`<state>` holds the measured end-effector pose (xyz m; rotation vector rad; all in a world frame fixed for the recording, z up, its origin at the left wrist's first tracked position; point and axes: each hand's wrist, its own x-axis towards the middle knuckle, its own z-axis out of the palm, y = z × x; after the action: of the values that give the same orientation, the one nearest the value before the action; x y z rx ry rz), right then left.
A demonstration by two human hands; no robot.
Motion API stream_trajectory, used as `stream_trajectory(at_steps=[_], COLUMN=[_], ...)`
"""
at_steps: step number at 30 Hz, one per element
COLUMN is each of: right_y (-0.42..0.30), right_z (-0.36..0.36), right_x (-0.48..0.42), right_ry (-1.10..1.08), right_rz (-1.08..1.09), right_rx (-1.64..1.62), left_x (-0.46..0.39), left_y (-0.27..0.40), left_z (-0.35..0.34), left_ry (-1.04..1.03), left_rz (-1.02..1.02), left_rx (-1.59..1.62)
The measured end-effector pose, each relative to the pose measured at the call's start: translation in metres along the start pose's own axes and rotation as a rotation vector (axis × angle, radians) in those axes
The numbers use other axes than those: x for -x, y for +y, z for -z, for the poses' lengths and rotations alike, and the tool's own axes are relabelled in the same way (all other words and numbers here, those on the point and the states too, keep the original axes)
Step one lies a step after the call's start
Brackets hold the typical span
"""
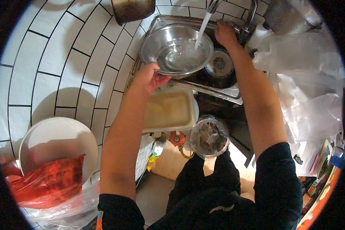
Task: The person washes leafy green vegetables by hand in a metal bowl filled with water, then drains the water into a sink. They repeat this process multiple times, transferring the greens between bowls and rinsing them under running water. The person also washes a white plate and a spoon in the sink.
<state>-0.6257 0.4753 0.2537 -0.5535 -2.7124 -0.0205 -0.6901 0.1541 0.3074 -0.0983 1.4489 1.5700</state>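
A round stainless steel bowl (pixel 176 50) stands over the left part of a metal sink (pixel 215 93). My left hand (pixel 152 77) grips the bowl's near rim, fingers beneath it. Water (pixel 202 28) runs from a faucet spout (pixel 214 5) into the bowl, where some water has gathered. Beyond the bowl's right side, my right hand (pixel 225 32) is at the sink's back edge, near the base of the chrome faucet (pixel 248 23); its fingers curl inward, and whether they hold anything is hidden. A round drain strainer (pixel 219 63) shows in the dark basin.
Below the sink sits a rectangular plastic tub (pixel 168 109) of cloudy liquid. Nearer me are a plastic-lined container (pixel 210 136) and a red gas regulator (pixel 177 138). Clear plastic bags (pixel 307 106) hang at right. A white round container (pixel 57 141) and red plastic bag (pixel 51 184) lie left.
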Motion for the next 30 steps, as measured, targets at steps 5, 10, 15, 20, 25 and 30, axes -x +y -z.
stream_trajectory(at_steps=[5,10,15,20,25,30], right_y=[0.028,0.021,0.014,0.0,-0.026,-0.046], right_z=[-0.039,-0.03,-0.021,-0.022,-0.034,-0.067], right_x=[-0.003,0.007,0.018,0.04,0.078,0.104], right_ry=[0.128,0.14,0.255,0.192,-0.49,-0.825], right_rz=[-0.053,-0.249,-0.344,-0.539,-0.022,0.485], right_rx=[-0.126,-0.459,-0.445,-0.506,-0.422,-0.025], left_x=[-0.016,-0.012,-0.022,-0.021,-0.022,-0.021], left_y=[-0.004,0.0,0.0,-0.002,-0.004,0.0], left_z=[0.003,-0.003,-0.002,-0.008,-0.008,-0.009], left_ry=[-0.093,-0.059,-0.025,-0.044,-0.058,-0.076], left_rz=[0.025,0.011,0.01,-0.035,-0.064,-0.033], left_rx=[0.093,0.094,0.125,0.14,0.169,0.127])
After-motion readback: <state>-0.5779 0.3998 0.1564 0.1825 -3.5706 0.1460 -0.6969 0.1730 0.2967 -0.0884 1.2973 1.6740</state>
